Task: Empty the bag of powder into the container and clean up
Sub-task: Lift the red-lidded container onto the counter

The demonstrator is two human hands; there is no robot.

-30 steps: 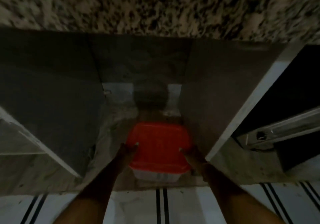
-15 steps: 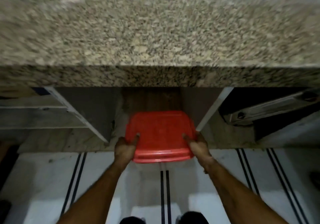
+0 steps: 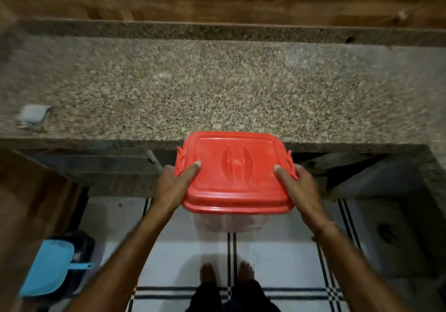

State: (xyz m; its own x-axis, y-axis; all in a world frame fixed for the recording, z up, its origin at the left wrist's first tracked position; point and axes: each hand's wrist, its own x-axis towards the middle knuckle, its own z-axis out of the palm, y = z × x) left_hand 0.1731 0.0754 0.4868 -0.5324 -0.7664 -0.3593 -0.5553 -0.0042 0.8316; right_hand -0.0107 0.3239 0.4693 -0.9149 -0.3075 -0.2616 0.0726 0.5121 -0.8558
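Left hand and right hand grip opposite sides of a rectangular clear plastic container. Thumbs lie flat on its red snap-on lid; the other fingers are hidden underneath. We hold it in the air, level, at the front edge of the speckled granite desk. Its far rim overlaps that edge in view; whether they touch we cannot tell. Most of it hangs over the white floor tiles with black stripes.

Progress: early. Lid on and closed. No bag of powder in view. Left to do, by our judgement: set the container on the desk, open it, fetch the bag, pour, close, tidy. What looks like a folded white cloth lies at the desk's left end. A blue plastic dustpan sits on the floor to the left. Either may serve the clean-up.

Change: one second ago the container sat deep in the dark recess under the desk, our hands just on it. Half a second ago it was drawn out to the opening. Now it is up at desk height, and our view has swung onto the desk top.
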